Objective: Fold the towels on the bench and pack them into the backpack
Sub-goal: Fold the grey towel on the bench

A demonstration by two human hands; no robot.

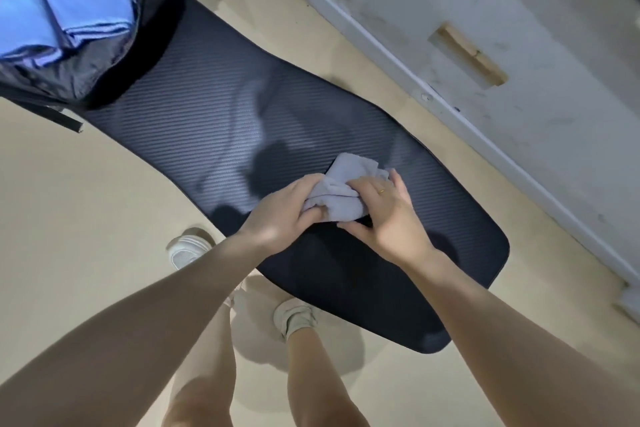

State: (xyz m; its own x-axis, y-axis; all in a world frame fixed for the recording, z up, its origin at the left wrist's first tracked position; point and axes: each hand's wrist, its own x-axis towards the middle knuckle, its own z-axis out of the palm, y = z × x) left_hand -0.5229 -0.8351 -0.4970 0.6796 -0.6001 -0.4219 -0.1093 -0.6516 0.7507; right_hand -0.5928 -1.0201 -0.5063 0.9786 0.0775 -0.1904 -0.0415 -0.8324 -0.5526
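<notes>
A small grey towel (341, 189) lies bunched on the dark ribbed bench (207, 121), near its right end. My left hand (285, 215) grips the towel's near left side with curled fingers. My right hand (384, 215) holds the right side, fingers over the cloth and thumb on the bench pad beneath it. The black backpack (104, 80) stands open at the bench's far left end, with folded blue towels (69, 0) packed inside it.
The bench stands on a beige floor (86, 218). A scuffed white wall panel (502, 62) with a skirting edge runs along the far right side. My two feet in light shoes (188, 250) stand on the floor just in front of the bench.
</notes>
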